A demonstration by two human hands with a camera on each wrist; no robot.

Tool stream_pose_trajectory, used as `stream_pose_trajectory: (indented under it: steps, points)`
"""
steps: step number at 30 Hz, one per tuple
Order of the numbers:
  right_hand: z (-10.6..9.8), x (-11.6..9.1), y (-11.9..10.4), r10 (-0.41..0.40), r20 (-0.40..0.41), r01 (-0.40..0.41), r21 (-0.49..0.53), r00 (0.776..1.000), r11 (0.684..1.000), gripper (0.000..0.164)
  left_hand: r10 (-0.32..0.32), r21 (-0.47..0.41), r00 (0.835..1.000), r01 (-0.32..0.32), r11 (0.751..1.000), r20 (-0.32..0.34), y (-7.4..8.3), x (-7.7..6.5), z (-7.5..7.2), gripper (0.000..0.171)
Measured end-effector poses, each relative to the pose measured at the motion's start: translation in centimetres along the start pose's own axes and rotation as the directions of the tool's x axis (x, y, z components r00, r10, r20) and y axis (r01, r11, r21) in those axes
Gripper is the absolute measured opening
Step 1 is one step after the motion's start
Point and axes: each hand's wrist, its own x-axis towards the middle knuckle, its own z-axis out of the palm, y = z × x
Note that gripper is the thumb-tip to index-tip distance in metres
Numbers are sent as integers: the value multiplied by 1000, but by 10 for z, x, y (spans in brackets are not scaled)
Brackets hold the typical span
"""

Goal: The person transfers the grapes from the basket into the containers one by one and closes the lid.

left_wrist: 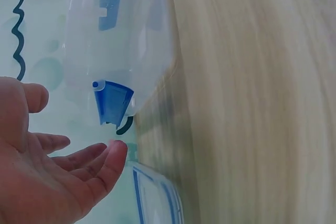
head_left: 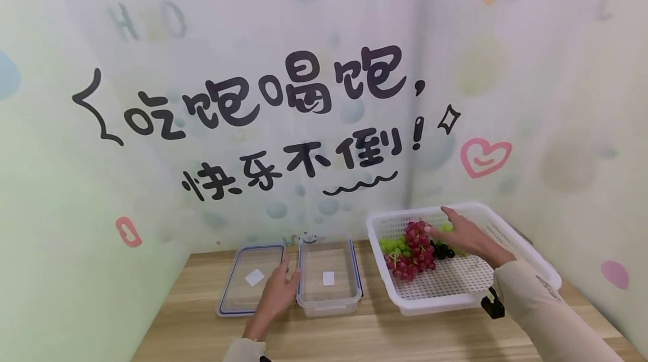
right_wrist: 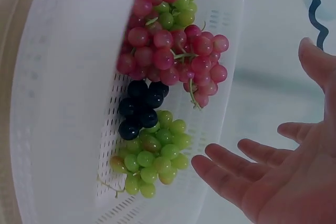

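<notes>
My left hand [head_left: 279, 290] hovers with loosely bent fingers between a flat clear lid [head_left: 238, 289] with a blue seal and a clear plastic container [head_left: 329, 255]. The container's blue clip [left_wrist: 113, 100] shows just beyond the fingertips in the left wrist view. My right hand [head_left: 468, 234] reaches over a white basket [head_left: 435, 304], fingers spread and holding nothing. Inside lie red grapes [right_wrist: 173, 51], black grapes [right_wrist: 139, 106] and green grapes [right_wrist: 155, 158]. More green grapes [head_left: 394, 247] sit at the basket's left, partly behind the red ones.
Lid, container and basket stand in a row on a wooden table [head_left: 354, 339], against a printed wall [head_left: 304, 204] at the back. A black device [head_left: 492, 304] is strapped at the right wrist, near the basket's front rim.
</notes>
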Motion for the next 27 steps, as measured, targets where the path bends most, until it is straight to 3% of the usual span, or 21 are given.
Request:
stream_pose_trajectory:
  steps: [7,14,21,27]
  points:
    - [7,21,-4,79,71,-87,110,994,990,99,-43,-42,999,44,998,16,-3,1,9,58]
    - [15,37,-6,157,168,-188,189,973,964,97,-69,-100,996,74,992,57,-3,-2,14,60]
    - [25,49,-7,239,188,-274,189,953,943,101,-77,-111,996,82,990,54,-5,0,19,55]
    - [30,54,-1,255,210,-301,230,944,926,99,-72,-121,996,77,990,46,-7,2,24,49]
